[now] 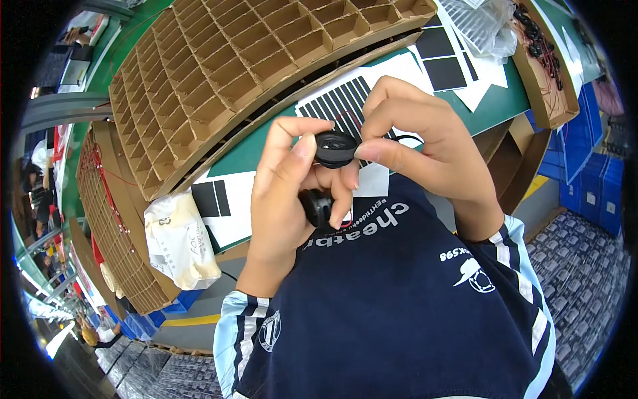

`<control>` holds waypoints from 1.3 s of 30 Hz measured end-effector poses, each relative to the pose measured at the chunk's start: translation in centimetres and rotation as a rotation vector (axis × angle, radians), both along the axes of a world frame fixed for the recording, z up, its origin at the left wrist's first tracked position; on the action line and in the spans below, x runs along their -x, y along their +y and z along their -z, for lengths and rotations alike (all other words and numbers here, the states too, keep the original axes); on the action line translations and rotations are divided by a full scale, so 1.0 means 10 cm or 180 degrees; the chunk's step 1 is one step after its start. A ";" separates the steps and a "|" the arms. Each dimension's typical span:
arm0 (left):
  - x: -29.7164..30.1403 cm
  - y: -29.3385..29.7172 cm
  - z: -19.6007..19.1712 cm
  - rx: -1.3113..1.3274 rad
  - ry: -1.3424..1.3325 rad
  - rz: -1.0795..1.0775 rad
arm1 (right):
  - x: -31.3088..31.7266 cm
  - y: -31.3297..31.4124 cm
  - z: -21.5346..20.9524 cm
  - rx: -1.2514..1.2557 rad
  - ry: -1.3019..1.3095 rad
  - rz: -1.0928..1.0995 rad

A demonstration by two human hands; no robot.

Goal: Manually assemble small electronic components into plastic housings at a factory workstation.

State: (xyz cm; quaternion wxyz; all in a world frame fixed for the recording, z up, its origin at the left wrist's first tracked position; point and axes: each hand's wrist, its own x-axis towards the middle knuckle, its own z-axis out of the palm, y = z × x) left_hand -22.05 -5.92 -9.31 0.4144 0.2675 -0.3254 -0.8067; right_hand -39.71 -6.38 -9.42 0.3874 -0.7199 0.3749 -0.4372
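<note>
Round black part [335, 147] with a dark grey band, held above the tabletop [232, 159] in front of the person's chest, between the two hands. The left hand [274, 193] grasps it at its left edge with thumb and index finger, while the lower fingers of the same hand curl around a second black part [316, 207], just below the first. The right hand [435, 143] pinches the opposite edge of the upper part between thumb and bent index finger; a thin black cord [410, 137] shows beside this hand. Behind the hands, a sheet with black stripes [332, 103] lies on the green surface. Farther back, a large cardboard tray [266, 53] is divided into many cells. To the left, a white bag [179, 243] stands near a second divided tray [126, 233]. At upper right, a clear plastic bag [488, 30] lies near an open carton [571, 110] containing black parts with red wires; blue boxes [591, 199] stand beyond
</note>
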 end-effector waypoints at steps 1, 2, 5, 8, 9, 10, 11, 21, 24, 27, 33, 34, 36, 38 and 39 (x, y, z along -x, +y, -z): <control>0.02 0.01 0.01 0.0189 -0.0197 -0.0049 | 0.00 0.00 0.01 -0.0017 0.0078 -0.0061; 0.04 0.01 0.01 0.0378 -0.0392 -0.0089 | 0.00 0.00 0.01 -0.0019 0.0078 -0.0057; 0.03 0.00 0.04 0.0405 -0.0495 -0.0113 | -0.03 0.02 0.00 0.0165 0.0278 0.0000; 0.04 -0.02 0.06 0.0376 -0.0527 -0.0169 | -0.07 0.01 -0.02 0.0622 0.0872 0.0319; 0.04 -0.02 0.07 0.0300 -0.0577 -0.0227 | -0.08 0.00 0.00 0.0603 0.0875 0.0340; 0.05 -0.03 0.08 0.0280 -0.0775 -0.0371 | -0.08 -0.01 0.02 0.0584 0.0879 0.0362; 0.04 -0.03 0.07 0.0279 -0.0775 -0.0375 | -0.07 -0.02 0.01 0.0583 0.0879 0.0358; 0.00 -0.05 0.11 0.0410 -0.0101 -0.0340 | 0.01 -0.07 0.03 -0.0227 0.0204 -0.0331; 0.02 -0.04 0.10 0.0276 -0.0018 -0.0248 | -0.01 -0.05 0.04 -0.0402 -0.0115 -0.0370; 0.07 0.00 0.10 0.0561 -0.0586 -0.0439 | -0.02 -0.04 0.05 -0.0198 -0.0053 -0.0299; 0.05 -0.01 0.14 0.0396 -0.0509 -0.0508 | -0.03 -0.03 0.04 0.0094 0.0176 -0.0126; 0.05 0.00 0.15 0.0426 -0.0342 -0.0516 | -0.03 -0.04 0.03 0.0135 0.0266 -0.0097; 0.02 0.00 0.12 0.0335 -0.0146 -0.0417 | -0.02 -0.02 0.02 0.0000 0.0358 0.0024; 0.00 0.00 0.11 0.0352 0.0151 -0.0280 | 0.00 -0.02 0.03 -0.0139 0.0452 0.0154; -0.01 0.00 0.09 0.0240 0.0332 -0.0100 | 0.02 -0.03 0.06 -0.0448 0.0171 -0.0047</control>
